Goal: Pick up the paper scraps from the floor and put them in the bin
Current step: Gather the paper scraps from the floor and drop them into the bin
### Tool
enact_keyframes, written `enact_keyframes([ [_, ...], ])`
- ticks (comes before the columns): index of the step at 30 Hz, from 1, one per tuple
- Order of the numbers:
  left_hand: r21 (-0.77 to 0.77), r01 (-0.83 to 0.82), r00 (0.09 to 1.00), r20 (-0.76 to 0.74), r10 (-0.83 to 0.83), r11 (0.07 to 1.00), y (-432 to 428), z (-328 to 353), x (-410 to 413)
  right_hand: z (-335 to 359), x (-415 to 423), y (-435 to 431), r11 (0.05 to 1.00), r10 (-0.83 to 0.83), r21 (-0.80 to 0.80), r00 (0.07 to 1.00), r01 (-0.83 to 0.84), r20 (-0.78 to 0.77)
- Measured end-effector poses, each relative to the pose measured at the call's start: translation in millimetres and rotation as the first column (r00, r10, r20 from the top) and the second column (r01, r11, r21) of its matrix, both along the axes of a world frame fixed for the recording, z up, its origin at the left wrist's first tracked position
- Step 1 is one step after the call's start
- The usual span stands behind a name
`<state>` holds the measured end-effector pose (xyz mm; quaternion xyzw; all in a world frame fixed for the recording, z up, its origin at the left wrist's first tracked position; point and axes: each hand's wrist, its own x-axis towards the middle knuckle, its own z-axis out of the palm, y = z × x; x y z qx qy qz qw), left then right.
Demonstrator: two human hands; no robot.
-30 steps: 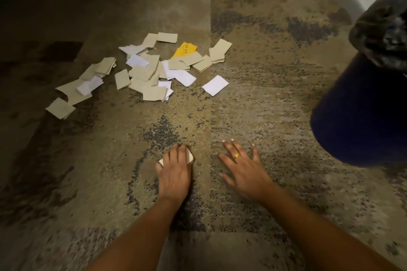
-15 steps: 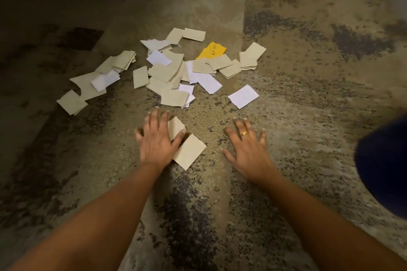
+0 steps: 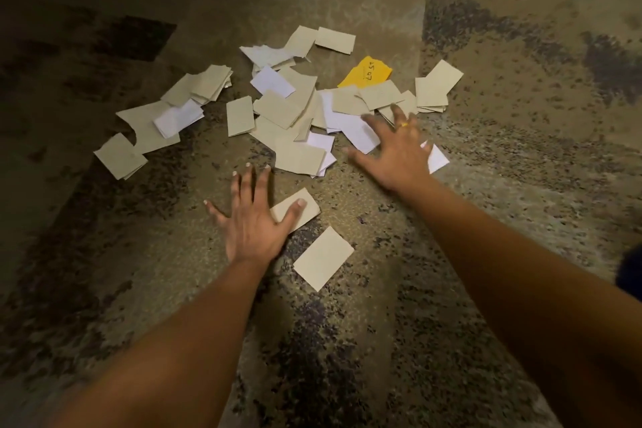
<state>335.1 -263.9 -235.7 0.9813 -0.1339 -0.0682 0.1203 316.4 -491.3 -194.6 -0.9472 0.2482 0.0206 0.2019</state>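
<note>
Over the paper scraps (image 3: 285,108), right hand (image 3: 392,153) splayed; left hand (image 3: 253,219) flat.

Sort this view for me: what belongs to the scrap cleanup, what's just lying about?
Job: scrap pile; yellow scrap; beige scrap under thumb of left hand; loose beige scrap nearer the camera; dark blue bin, right edge.
Not job: carpet; ring on right hand.

The floor is a mottled carpet (image 3: 486,236) of tan and dark patches. A yellow scrap (image 3: 366,73) with handwriting lies at the far edge of a loose heap of beige and white paper scraps (image 3: 288,108), which spreads left of it and nearer. Well nearer than the yellow scrap, apart from the heap, a lone beige scrap (image 3: 323,258) lies bare, and a second beige scrap (image 3: 311,213) lies partly under the flat, spread left hand (image 3: 253,222).
</note>
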Motion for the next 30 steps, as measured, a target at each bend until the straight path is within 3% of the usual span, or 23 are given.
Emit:
enact_keyframes([
  [7, 0.01, 0.007, 1.0, 0.008, -0.007, 1.0, 1, -1, 0, 13, 74, 27, 0.991, 0.129, -0.021, 0.991, -0.13, -0.045],
  [14, -0.019, 0.014, 1.0, -0.014, -0.014, 1.0, 1, -1, 3, -6, 103, 40, 0.971, 0.234, 0.025, 0.94, -0.236, -0.25],
  [20, -0.095, 0.002, 1.0, -0.013, -0.004, 0.995, 3, -1, 2, -34, 48, 52, 0.898, 0.408, -0.117, 0.903, -0.423, -0.134],
  [30, -0.102, 0.042, 0.999, -0.015, -0.044, 0.994, 4, 2, 2, -44, -70, 58, 0.816, 0.564, -0.123, 0.825, -0.564, -0.043],
])
